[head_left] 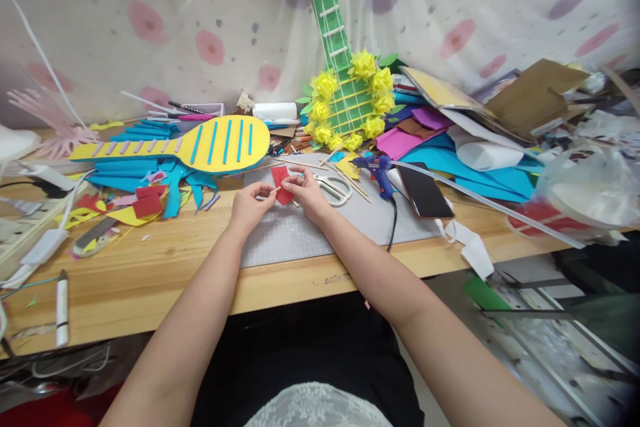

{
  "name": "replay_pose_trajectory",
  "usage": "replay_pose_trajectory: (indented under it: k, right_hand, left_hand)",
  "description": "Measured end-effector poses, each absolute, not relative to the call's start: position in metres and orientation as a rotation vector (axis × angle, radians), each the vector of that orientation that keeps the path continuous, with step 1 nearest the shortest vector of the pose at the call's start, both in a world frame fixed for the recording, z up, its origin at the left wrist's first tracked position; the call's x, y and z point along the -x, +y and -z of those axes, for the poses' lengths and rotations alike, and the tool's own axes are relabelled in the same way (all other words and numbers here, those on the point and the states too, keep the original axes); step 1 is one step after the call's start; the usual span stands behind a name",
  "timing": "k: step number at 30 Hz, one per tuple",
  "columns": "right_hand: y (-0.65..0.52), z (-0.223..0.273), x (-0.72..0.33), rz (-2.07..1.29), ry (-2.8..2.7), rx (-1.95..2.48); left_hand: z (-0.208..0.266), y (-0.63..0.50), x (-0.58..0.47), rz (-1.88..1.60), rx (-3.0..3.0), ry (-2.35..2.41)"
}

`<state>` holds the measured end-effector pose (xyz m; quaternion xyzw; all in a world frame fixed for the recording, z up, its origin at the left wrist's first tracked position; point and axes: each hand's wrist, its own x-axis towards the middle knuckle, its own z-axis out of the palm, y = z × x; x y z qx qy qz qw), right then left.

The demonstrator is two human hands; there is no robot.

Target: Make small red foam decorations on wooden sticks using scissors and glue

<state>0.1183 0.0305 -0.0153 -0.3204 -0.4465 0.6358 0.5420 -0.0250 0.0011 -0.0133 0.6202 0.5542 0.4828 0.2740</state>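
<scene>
Over the grey cutting mat, both hands meet at a small piece of red paper. My left hand is closed in a pinch on a thin pale stick, whose tip lies against the paper's left edge. The fingers of my right hand pinch the paper from the right and cover part of it. Scissors with pale handles lie just right of that hand. Beyond them stands a blue-purple glue gun.
A yellow paper guitar lies at the back left, over blue paper. A green guitar with yellow flowers leans on the curtain. A black phone and a plastic tub are right. Paper scraps and a marker lie left.
</scene>
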Motion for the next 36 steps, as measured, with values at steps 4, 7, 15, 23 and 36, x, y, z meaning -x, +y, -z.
replay_pose_trajectory:
  k: [4, 7, 15, 23, 36]
  right_hand:
    - [0.0277, 0.0136, -0.1169, -1.547, -1.102, 0.763]
    - [0.0262, 0.0119, -0.1155, -1.576, -1.087, 0.811]
    - [0.0286, 0.0152, -0.1134, -1.492, -1.131, 0.908]
    - [0.0292, 0.0162, -0.1137, -1.462, -1.168, 0.920]
    - [0.0279, 0.0147, -0.1130, -1.391, -1.239, 0.924]
  left_hand:
    - [0.0136, 0.0007, 0.0254, -1.281, -1.729, 1.526]
    - [0.0125, 0.0000, 0.0247, -1.278, -1.784, 1.541]
    - [0.0081, -0.0030, 0.0223, -1.197, -1.955, 1.592]
    - [0.0107, -0.0001, 0.0229, -1.281, -1.714, 1.450]
    - [0.0129, 0.0033, 0.0195, -1.296, -1.336, 1.365]
